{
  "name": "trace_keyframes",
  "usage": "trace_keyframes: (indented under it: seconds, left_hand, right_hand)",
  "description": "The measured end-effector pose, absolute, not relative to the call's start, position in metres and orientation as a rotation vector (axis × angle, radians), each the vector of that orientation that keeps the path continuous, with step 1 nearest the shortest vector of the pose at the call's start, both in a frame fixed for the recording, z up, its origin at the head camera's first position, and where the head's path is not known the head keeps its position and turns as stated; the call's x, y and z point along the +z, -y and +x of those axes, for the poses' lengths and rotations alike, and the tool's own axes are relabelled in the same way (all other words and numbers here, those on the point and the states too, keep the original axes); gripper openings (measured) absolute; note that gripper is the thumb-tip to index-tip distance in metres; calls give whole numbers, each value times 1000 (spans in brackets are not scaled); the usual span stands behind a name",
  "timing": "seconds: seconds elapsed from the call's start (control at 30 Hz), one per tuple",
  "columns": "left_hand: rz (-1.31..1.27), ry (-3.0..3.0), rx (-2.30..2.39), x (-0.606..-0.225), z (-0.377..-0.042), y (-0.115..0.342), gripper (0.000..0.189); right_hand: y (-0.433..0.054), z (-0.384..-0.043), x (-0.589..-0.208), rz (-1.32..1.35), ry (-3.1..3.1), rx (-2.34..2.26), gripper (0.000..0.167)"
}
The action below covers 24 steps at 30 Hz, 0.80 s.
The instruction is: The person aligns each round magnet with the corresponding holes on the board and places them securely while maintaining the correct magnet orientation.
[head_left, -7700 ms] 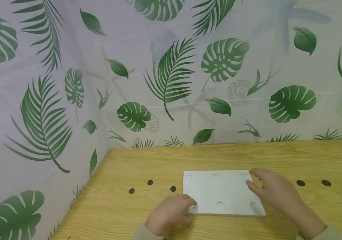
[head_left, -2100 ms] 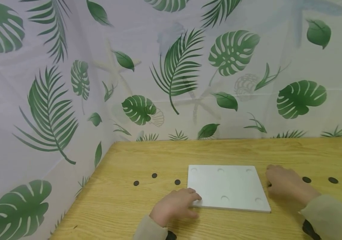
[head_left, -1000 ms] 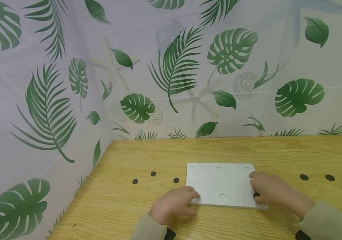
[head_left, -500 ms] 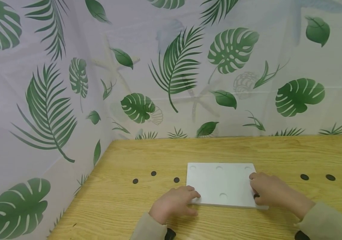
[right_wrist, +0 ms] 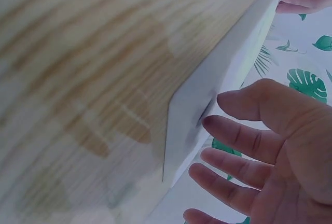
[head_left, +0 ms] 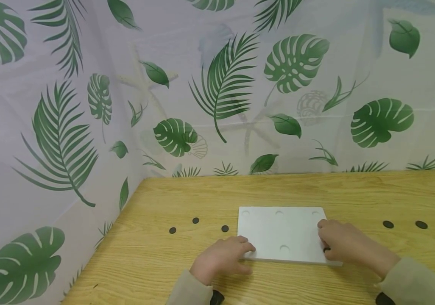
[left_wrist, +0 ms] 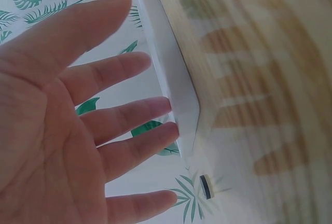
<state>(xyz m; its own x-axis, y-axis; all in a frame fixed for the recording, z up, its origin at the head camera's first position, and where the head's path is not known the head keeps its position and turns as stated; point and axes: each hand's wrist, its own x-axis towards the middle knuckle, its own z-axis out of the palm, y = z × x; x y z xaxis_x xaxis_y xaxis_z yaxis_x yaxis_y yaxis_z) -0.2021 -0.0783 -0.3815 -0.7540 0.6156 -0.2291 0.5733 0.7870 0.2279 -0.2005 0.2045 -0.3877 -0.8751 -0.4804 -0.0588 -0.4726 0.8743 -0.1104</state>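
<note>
A white board (head_left: 271,233) with several shallow round recesses lies flat on the wooden table. My left hand (head_left: 223,258) rests its fingertips on the near left corner, fingers nearly straight with nothing between them in the left wrist view. At the opposite near corner, my right hand (head_left: 345,241) pinches a small black disc (head_left: 327,250) between thumb and forefinger. That disc is low over the board where the near right recess lies. In the right wrist view the disc (right_wrist: 206,111) shows edge-on beside the fingertips; whether it sits in the recess I cannot tell.
Left of the board lie three loose black discs, the nearest to it being one disc (head_left: 225,228). Two more, including a disc (head_left: 388,224), lie to its right. The table (head_left: 202,192) meets a leaf-patterned curtain (head_left: 236,106) at the back and left.
My right hand has moved from beside the board to its near right corner, bringing a black disc. Over the last second it has barely moved. My left hand has stayed at its corner.
</note>
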Motion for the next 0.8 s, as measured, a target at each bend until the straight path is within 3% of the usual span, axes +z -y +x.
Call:
trace_keyframes:
  seconds: [0.6, 0.8]
  left_hand:
    - [920, -2689, 197, -382, -201, 78, 41]
    - [915, -2691, 205, -382, -201, 78, 41]
  right_hand:
    - [-233, -215, -385, -641, -3014, -250, 19]
    - [-253, -223, -385, -596, -2964, -315, 9]
